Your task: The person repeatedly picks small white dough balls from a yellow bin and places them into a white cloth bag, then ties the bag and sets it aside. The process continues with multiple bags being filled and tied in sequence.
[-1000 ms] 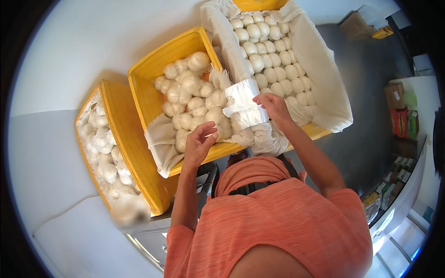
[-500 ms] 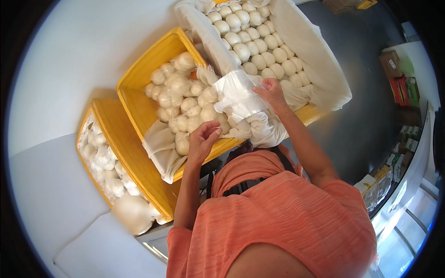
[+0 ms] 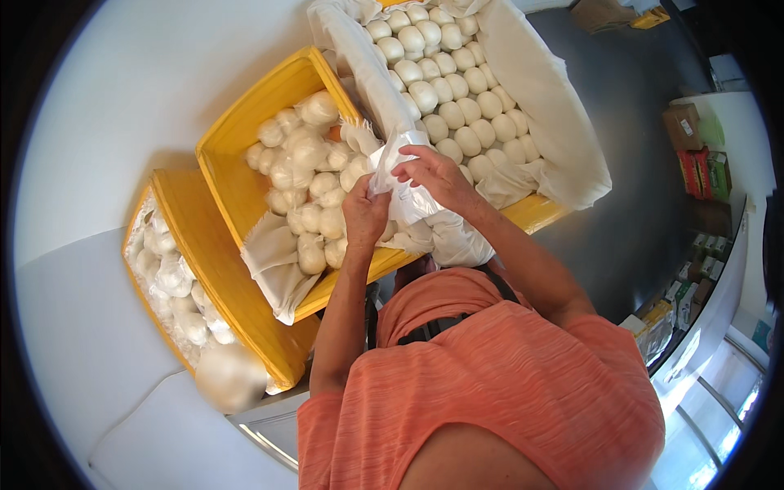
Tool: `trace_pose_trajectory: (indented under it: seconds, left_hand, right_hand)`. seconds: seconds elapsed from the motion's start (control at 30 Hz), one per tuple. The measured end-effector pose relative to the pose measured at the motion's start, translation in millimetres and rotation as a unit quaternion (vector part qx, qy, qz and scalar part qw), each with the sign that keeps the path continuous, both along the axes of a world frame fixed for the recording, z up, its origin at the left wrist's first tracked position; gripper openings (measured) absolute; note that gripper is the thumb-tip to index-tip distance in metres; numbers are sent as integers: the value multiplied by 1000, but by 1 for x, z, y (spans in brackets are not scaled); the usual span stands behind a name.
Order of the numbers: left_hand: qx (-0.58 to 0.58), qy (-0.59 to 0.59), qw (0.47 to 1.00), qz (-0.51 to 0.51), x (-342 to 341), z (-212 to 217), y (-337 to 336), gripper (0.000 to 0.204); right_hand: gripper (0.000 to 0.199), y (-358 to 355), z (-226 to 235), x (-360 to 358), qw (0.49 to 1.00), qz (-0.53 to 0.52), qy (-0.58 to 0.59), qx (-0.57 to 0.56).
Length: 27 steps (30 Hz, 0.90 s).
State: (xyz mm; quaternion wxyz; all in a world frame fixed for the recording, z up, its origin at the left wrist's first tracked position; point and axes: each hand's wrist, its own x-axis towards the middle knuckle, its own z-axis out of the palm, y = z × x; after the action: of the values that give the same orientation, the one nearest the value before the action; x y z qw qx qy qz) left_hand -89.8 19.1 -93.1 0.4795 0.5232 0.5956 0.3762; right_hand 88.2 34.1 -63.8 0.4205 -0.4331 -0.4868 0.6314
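Observation:
My left hand (image 3: 365, 212) pinches the edge of a thin clear plastic bag (image 3: 385, 170) over the front of the middle yellow crate (image 3: 245, 114). Right beside it, my right hand (image 3: 438, 180) is over the bag with its fingers apart, the index finger stretched out toward the left. Under both hands lies a stack of white plastic bags (image 3: 415, 202), on a bunched white cloth (image 3: 461, 237). Round white buns in clear bags (image 3: 302, 155) fill much of the middle crate. Loose white buns (image 3: 469, 110) sit in rows in the cloth-lined crate (image 3: 563, 122) at the far right.
Another yellow crate (image 3: 220, 278) with bagged buns (image 3: 175, 273) stands at the left. A blurred pale round thing (image 3: 230, 377) is at its near end. Cartons and small boxes (image 3: 698, 167) line the right side. A white wall (image 3: 106, 147) rises at the left.
My left hand has moved up and right to the bag stack and taken hold of a bag's edge. My right hand has shifted left, and the hands are now close together.

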Motion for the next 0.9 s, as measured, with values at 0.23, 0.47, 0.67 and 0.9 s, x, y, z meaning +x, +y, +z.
trace_pose_trajectory:
  seconds: [0.23,0.47,0.67,0.9]
  left_hand:
    - [84,-271,908,308,-63,75,-16,23]
    - [129,-322,856,384,-66,141,-44,26]
    - [120,-317,866,369,-46,126,-50,26]
    - [80,-208,875,430,-31,82,-41,34]
  right_hand:
    - [19,-13,-82,-40,882,181,-328,284]
    - [27,18,13,-63,981,186,50,7]
    - [28,9,30,-94,901,253,304,-179]
    - [20,21,20,-57,947,211,150,-188]
